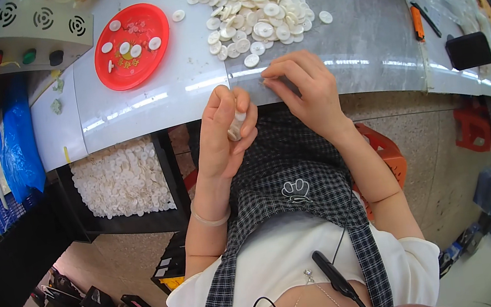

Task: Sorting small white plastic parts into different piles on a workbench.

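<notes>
My left hand (224,134) is raised at the table's front edge and curls around a small stack of white round discs (235,126). My right hand (305,85) rests on the grey table (361,37) just beside it, fingertips pinched at the edge; whether it holds a disc is hidden. A big heap of white discs (256,4) lies on the table right beyond both hands. A red plate (131,46) with several white discs stands to the left of the heap.
A dark bin (120,180) full of white discs sits under the table at left. A grey box with coloured buttons (28,33) is at far left. An orange-handled tool (418,22), a pen and a black block (468,50) lie at right. An orange stool (387,155) is beneath me.
</notes>
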`<state>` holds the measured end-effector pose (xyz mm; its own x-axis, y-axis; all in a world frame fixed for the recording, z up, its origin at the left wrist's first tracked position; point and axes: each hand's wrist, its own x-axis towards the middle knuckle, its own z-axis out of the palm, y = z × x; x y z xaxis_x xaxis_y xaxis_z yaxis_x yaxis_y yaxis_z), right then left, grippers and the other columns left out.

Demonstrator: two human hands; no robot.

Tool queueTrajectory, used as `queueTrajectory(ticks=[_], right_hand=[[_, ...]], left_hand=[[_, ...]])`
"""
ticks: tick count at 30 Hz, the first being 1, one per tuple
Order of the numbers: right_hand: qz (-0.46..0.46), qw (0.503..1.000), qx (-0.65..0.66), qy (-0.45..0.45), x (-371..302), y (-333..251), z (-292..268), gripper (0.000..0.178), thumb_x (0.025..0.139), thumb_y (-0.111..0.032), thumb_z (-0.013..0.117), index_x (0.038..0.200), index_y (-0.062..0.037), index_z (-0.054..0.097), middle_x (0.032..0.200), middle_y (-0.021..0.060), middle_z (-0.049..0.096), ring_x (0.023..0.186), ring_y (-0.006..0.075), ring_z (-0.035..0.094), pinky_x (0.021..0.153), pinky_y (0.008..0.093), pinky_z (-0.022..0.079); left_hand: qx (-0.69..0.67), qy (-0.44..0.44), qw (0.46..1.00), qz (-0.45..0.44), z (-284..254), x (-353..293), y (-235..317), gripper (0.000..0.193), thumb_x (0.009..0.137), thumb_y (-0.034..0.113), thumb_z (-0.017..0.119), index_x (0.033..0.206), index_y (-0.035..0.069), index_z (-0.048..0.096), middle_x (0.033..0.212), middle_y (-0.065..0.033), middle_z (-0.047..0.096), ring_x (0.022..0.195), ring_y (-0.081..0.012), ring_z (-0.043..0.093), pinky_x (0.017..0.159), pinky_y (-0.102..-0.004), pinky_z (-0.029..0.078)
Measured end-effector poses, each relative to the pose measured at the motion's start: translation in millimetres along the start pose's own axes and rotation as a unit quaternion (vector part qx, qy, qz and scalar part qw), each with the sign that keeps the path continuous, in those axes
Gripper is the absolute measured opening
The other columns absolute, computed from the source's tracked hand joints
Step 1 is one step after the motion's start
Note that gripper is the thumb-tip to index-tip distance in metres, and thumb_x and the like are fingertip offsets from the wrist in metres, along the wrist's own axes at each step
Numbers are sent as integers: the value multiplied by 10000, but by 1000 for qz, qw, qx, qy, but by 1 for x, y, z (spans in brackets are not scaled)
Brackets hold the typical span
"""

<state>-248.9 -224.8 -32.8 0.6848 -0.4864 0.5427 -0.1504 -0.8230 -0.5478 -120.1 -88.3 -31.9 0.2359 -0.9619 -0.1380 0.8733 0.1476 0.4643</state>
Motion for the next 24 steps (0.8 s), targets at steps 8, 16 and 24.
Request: queueTrajectory(ticks=[8, 16, 24], right_hand=[[-12, 981, 182, 64, -2, -27, -10, 391, 670, 57, 813, 1004, -75, 659, 1100, 87, 615, 991, 236, 618, 819, 308, 524], [91, 976, 197, 5, 6, -22, -9, 433, 736, 29, 758, 1134, -73, 623, 1208, 88, 607, 1048, 221, 600, 814, 333, 510], [0, 998, 1, -56, 0, -5, 5, 278, 763, -8, 719, 1028, -70, 661, 1092, 52, 673, 977, 254, 611, 757, 317, 505]], left_hand=[[234, 79, 969, 6, 10, -4, -7, 309, 863, 110, 736, 1124, 39, 587, 849, 28, 570, 642, -10, 487, 463, -144, 363], [332, 124, 932, 74, 15, -6, -6, 295, 800, 56, 788, 1068, 21, 669, 860, 40, 608, 722, -16, 508, 635, -155, 406], [389, 155, 903, 101, 14, -8, -3, 307, 768, 25, 801, 1055, 37, 694, 816, 65, 552, 744, -24, 477, 687, -163, 382]])
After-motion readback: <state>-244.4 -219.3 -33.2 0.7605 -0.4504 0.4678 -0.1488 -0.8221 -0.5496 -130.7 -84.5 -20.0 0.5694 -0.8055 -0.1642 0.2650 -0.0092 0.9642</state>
